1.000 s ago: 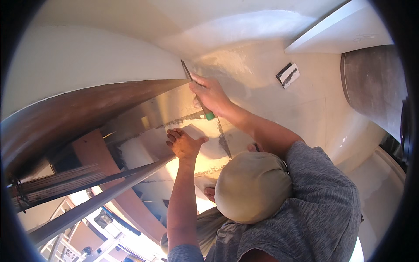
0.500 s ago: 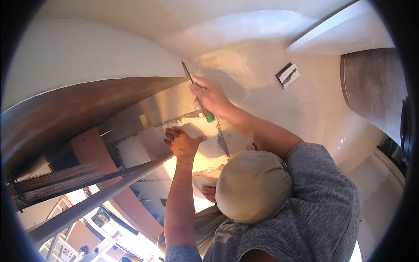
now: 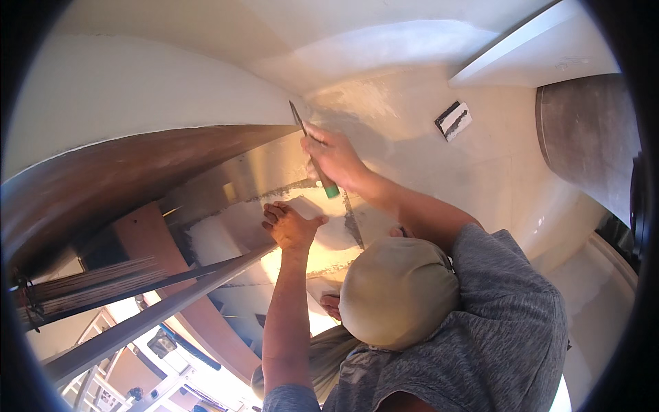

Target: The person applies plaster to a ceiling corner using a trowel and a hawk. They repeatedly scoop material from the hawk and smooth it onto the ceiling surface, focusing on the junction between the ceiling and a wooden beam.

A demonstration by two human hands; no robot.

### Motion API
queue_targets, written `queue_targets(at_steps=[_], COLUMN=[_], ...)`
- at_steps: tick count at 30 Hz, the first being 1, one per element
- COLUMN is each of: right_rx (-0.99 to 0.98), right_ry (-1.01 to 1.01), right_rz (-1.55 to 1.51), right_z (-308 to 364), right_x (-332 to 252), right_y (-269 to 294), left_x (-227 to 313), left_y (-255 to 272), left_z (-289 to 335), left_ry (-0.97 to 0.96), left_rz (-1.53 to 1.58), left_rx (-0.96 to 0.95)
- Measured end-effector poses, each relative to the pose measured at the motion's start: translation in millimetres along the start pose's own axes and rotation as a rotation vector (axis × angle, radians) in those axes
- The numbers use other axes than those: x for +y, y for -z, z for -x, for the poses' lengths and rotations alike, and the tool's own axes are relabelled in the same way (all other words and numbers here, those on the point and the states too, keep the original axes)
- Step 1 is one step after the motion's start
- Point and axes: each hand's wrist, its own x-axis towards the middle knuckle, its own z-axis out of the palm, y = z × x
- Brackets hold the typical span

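My right hand [image 3: 336,156] is closed around a slim hand tool [image 3: 331,189] with a green-ended handle and a narrow dark blade. I cannot make out its exact kind. The blade points up and left, its tip close to the corner where the white wall panel [image 3: 165,86] meets the brown curved edge [image 3: 199,142]. Below and to the left, my left hand [image 3: 295,228] has its fingers spread beside the end of a grey rail [image 3: 185,303]. Whether it presses on the rail or on the pale patched surface [image 3: 326,255] cannot be seen.
A small black-and-white rectangular block [image 3: 453,121] lies on the beige surface to the right. Farther right are a white ledge [image 3: 542,44] and a dark curved panel [image 3: 587,134]. A brown board [image 3: 154,237] and white ladder-like framing [image 3: 89,357] stand at lower left.
The view has shifted very slightly. Both hands and the tool keep nearly the same places against the surfaces, and each hand's hold is unchanged.
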Motion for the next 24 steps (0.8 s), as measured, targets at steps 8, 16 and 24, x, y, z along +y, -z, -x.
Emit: queue_targets(at_steps=[8, 16, 24], right_rx=[0.03, 0.036, 0.022], right_ry=[0.041, 0.106, 0.027], right_rz=[-0.024, 0.046, 0.028], right_z=[-16, -15, -3], right_x=[3, 1, -7], right_y=[3, 0, -4], left_x=[2, 2, 1], left_y=[6, 4, 7], left_z=[0, -1, 2], left_ry=[-0.002, 0.002, 0.019], left_rz=[0.019, 0.0, -0.051], left_rx=[-0.022, -0.01, -0.021])
